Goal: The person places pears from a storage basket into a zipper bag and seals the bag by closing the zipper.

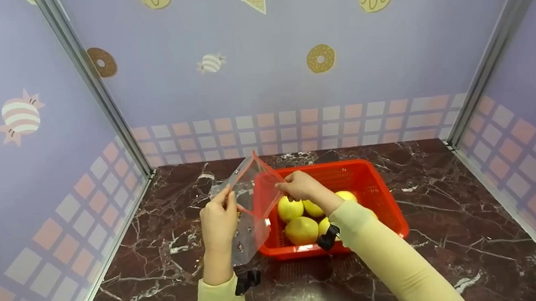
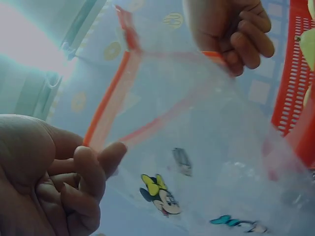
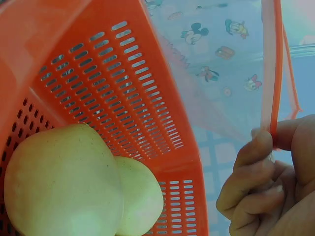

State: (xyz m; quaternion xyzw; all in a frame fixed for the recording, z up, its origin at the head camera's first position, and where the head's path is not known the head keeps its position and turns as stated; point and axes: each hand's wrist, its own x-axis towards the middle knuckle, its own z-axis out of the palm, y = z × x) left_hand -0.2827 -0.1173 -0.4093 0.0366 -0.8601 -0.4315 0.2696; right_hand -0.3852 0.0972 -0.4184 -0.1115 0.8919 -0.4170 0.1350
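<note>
A clear zip bag [image 1: 248,242] with cartoon prints and an orange-red zip edge is held up, its mouth spread wide. My left hand [image 1: 219,221] pinches the near left side of the mouth between thumb and finger. On the opposite side, my right hand [image 1: 300,185] pinches the zip edge, its other fingers curled, above the basket's left part. The bag's lower part hangs beside and partly in front of the red plastic basket [image 1: 387,199]. Inside the basket lie several yellow, roundish fruits [image 1: 302,230]; my right forearm hides some of them. No contents show clearly in the bag.
The basket stands on a dark red marbled tabletop [image 1: 440,233]. Patterned lilac panels [image 1: 273,85] close off the back and both sides, joined by metal posts [image 1: 481,53]. A black wrist mount [image 1: 329,237] hangs near the basket's front rim.
</note>
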